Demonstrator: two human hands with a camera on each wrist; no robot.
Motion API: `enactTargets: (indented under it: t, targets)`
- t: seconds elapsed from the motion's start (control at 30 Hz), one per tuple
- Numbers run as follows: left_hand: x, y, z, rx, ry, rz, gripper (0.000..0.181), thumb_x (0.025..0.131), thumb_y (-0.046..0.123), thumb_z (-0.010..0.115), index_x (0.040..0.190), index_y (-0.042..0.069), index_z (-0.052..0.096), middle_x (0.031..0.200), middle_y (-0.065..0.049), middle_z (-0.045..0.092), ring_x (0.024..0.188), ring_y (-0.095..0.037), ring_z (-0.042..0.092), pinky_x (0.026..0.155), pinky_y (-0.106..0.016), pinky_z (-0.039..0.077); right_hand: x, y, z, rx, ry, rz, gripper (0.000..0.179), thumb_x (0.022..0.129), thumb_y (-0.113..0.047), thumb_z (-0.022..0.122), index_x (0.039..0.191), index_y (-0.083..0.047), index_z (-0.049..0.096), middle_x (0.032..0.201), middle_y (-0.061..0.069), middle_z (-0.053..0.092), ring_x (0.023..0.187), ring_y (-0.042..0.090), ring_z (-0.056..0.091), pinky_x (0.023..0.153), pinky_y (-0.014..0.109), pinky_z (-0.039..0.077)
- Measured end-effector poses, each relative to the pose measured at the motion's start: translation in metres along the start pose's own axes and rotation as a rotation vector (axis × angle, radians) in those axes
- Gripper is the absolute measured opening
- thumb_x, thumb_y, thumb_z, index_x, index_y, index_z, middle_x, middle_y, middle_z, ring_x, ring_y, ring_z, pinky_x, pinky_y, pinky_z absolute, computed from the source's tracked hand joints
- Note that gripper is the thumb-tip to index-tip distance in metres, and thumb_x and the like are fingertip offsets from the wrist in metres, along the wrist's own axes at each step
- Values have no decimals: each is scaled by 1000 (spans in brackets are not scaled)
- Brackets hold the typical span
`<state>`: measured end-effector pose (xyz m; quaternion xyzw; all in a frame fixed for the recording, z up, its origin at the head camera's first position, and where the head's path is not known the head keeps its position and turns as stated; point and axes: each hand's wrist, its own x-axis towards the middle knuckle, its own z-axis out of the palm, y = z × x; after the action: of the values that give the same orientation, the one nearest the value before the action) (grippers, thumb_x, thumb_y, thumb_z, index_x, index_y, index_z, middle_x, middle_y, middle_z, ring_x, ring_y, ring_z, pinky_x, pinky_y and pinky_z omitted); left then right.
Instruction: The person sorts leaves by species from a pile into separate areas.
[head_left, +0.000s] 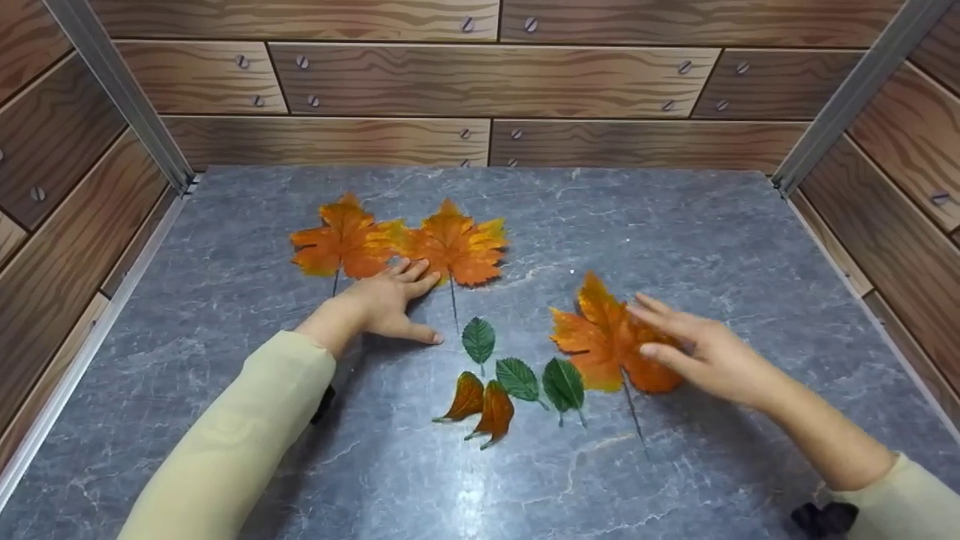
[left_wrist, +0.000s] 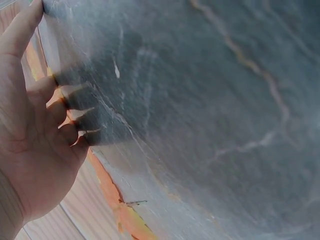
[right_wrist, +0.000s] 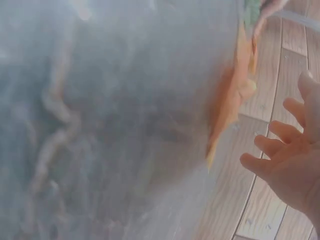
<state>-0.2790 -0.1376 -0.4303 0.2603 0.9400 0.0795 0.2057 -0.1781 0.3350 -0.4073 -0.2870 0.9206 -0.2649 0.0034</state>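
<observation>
Two orange maple leaves lie side by side at the far left, a left one (head_left: 341, 238) and a middle one (head_left: 452, 244), their lobes overlapping. My left hand (head_left: 386, 300) has its fingers spread, fingertips right at the lower edge of the middle leaf. A third maple leaf (head_left: 600, 341) lies to the right, stem toward me. Over its right side is my right hand (head_left: 701, 349), fingers extended, hiding part of it. In the right wrist view this hand (right_wrist: 292, 160) shows loosely bent fingers close to the orange leaf (right_wrist: 231, 97).
Between the hands lie small green leaves: a single one (head_left: 478, 341), another (head_left: 517, 378), and an overlapping pair (head_left: 562, 384). Two small brown-orange leaves (head_left: 496, 412) lie nearer me. The grey marbled tabletop (head_left: 697, 225) is enclosed by wood-patterned walls (head_left: 495, 79).
</observation>
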Motion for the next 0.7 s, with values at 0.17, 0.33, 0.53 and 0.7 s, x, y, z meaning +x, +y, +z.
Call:
enactTargets:
  t: [0.17, 0.33, 0.53, 0.7]
  targets:
    - [0, -1, 1, -6, 8, 3, 112, 88, 82, 63, 172, 28, 12, 178, -2, -1, 163, -34, -5, 123, -68, 21, 5, 13, -9, 184, 81, 100, 53, 102, -17, 74, 152, -11, 60, 154, 11, 58, 137, 20, 57, 108, 18, 43]
    - [0, -1, 2, -7, 15, 2, 112, 88, 82, 62, 172, 28, 12, 178, -2, -1, 163, -33, -5, 123, -69, 20, 8, 31, -10, 388, 63, 211, 58, 101, -15, 75, 154, -3, 56, 152, 19, 58, 130, 24, 63, 93, 19, 54]
    - [-1, -1, 1, -10, 12, -9, 113, 87, 83, 63, 172, 29, 12, 178, -1, -1, 163, -33, -5, 123, -68, 20, 7, 50, -5, 423, -34, 225, 71, 98, -18, 80, 160, -6, 48, 157, 20, 53, 141, 42, 50, 98, 19, 52]
    - [1, -1, 2, -18, 5, -19, 113, 87, 83, 63, 172, 30, 12, 178, 0, -2, 163, -32, -6, 123, -70, 18, 6, 55, -3, 401, -125, 227, 81, 94, -23, 84, 164, -11, 44, 163, 15, 46, 151, 37, 37, 109, 10, 33]
